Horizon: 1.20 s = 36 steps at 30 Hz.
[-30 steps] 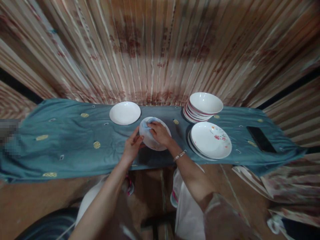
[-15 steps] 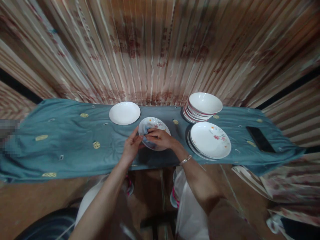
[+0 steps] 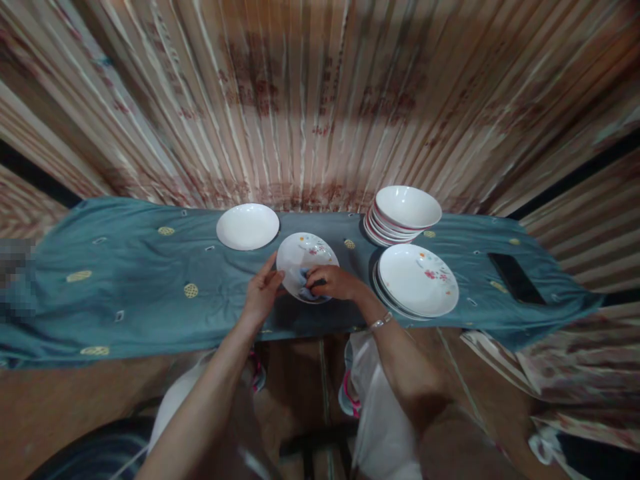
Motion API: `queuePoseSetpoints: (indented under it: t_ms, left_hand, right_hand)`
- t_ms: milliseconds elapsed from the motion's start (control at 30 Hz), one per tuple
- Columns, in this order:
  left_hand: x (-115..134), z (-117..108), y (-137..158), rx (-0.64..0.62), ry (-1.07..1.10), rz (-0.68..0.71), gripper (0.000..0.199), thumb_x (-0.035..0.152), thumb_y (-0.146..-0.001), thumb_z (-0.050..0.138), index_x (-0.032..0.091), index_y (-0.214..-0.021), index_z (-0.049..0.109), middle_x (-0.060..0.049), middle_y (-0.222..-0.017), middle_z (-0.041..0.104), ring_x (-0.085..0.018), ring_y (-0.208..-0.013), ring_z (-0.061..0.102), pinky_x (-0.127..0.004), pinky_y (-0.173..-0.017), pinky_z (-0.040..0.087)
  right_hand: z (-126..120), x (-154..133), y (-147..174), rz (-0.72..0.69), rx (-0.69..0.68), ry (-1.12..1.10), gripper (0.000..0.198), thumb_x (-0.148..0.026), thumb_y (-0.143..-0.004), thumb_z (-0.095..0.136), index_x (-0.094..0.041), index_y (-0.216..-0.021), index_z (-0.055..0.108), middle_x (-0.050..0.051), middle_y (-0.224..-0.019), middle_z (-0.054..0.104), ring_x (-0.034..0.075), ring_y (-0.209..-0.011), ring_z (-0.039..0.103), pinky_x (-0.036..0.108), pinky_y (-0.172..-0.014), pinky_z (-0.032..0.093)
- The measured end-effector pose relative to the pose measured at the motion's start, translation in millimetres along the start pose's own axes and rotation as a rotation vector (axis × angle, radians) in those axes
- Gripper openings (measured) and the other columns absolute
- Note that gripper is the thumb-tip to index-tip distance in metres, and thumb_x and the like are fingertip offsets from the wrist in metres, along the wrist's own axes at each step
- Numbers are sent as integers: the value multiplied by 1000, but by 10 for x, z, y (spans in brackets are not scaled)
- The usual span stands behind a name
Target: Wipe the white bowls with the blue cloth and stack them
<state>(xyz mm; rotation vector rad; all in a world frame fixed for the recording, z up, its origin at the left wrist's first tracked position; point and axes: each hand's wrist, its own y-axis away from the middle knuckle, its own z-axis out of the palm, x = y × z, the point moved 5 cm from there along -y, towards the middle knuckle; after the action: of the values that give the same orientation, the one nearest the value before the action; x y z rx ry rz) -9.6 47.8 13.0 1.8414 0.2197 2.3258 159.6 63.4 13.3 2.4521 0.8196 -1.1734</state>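
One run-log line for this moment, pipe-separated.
left hand: grips floral plate rim | right hand: holds blue cloth on plate | nearby: plate stack, bowl stack

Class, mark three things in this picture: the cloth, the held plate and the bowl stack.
Cloth point(image 3: 305, 291): head view, on the bluish fold showing beside the fingertips.
Held plate point(image 3: 294, 256): head view, on its plain white inner face.
Bowl stack point(image 3: 405, 211): head view, on the top bowl's inside.

A silvery bracelet point(image 3: 381, 321) shows; trousers point(image 3: 383, 407) are pale; sandals point(image 3: 351, 403) pink-strapped.
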Motion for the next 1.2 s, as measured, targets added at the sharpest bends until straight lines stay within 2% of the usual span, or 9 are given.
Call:
queuePoseSetpoints:
  t_ms: [167, 367, 533, 733, 1033, 1200]
  left_hand:
    - [6, -1, -2, 9, -5, -3, 77, 35, -62, 81, 18, -134, 58, 0, -74, 69, -14, -66, 62, -24, -59, 52]
    - [4, -7, -5, 19, -10, 7, 80, 36, -59, 82, 18, -134, 58, -1, -80, 71, -14, -67, 61, -23, -58, 52]
    - [10, -2, 0, 20, -6, 1, 79, 33, -61, 81, 19, -135, 58, -3, -82, 72, -15, -70, 62, -24, -59, 53]
    - [25, 10, 22, 8, -5, -2, 80, 32, -62, 81, 19, -137, 56, -2, -85, 72, -16, -74, 63, -26, -64, 54]
    - [35, 14, 36, 12, -14, 7, 79, 35, -62, 82, 19, -135, 58, -2, -83, 73, -17, -75, 64, -26, -64, 54]
    - [42, 26, 43, -5, -24, 13, 82, 40, -60, 83, 20, -136, 57, -4, -88, 74, -17, -76, 65, -26, -63, 54]
  right_hand:
    - [-19, 92, 37, 45, 2, 84, 20, -6, -72, 64, -16, -84, 77, 1, -94, 71, 16, -91, 66, 25, -86, 46]
    - [-76, 181, 62, 128, 22, 248, 23, -8, -73, 62, -18, -87, 78, 2, -94, 73, 17, -93, 66, 26, -86, 46]
    - [-143, 223, 86, 228, 94, 367, 25, -10, -77, 58, -17, -91, 77, 5, -98, 75, 19, -97, 66, 27, -89, 46]
    - [-192, 261, 75, 272, 217, 394, 25, -9, -80, 56, -18, -93, 75, 5, -105, 73, 19, -104, 65, 30, -95, 46]
    - [-224, 201, -63, 321, 327, 395, 31, -9, -89, 51, -13, -116, 65, 11, -123, 68, 19, -116, 61, 31, -104, 43]
    - [-201, 63, -177, 269, 338, 409, 34, -12, -93, 50, -11, -125, 62, 13, -132, 62, 20, -124, 55, 30, -110, 37]
